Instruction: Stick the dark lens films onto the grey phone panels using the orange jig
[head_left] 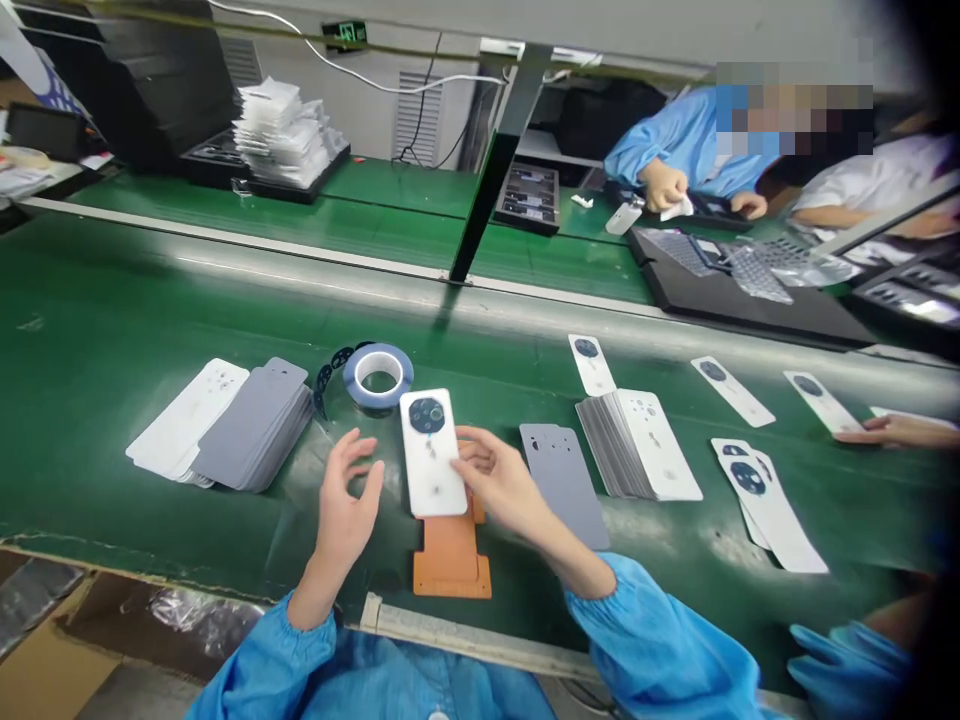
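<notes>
A white phone back panel [436, 470] with a dark round camera sticker is tilted above an orange fixture [451, 575]. My right hand [499, 480] pinches the panel's right edge. To the panel's left, my left hand [350, 500] is raised with fingers apart, touching nothing. Behind it lies a blue tape roll [401, 375] with a strip of dark round stickers [324, 378]. Grey panels [251, 425] and white panels [184, 420] are stacked at the left. Right of my right hand are a grey panel [566, 485] and a stack with a white panel [658, 450] on top.
Stickered panels [784, 520] lie at the right, where another person's hand [900, 432] holds one. Across a metal rail [300, 248], a person in blue [675, 140] works near a black tray [720, 295]. A post [487, 190] rises from the rail.
</notes>
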